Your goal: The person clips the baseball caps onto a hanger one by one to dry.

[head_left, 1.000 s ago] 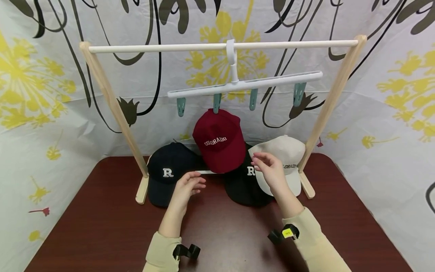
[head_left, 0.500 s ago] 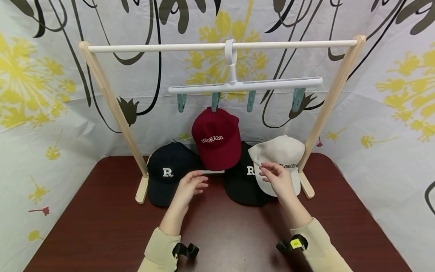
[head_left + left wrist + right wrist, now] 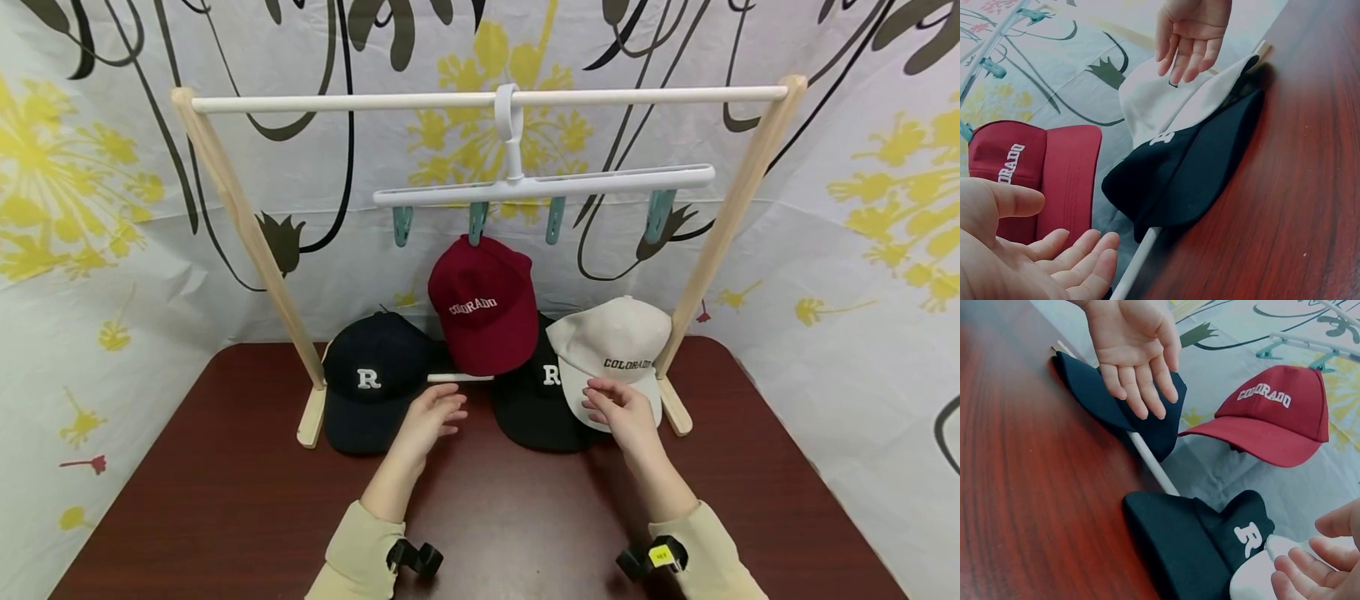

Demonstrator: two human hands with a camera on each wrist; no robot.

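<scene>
Head view: the red cap (image 3: 487, 337) hangs from one teal clip (image 3: 477, 223) of the white hanger (image 3: 600, 183), and I judge that part done. Taking it as my dial's centre, the navy cap (image 3: 375, 350) lies at 8 o'clock, the black cap (image 3: 525, 417) at 5 and the cream cap (image 3: 615, 329) near 4, all off the hanger, so three seem left, with three bare clips (image 3: 555, 221). My left hand (image 3: 431, 417), at 7, and my right hand (image 3: 624, 414), at 4, have loose fingers and grip nothing.
</scene>
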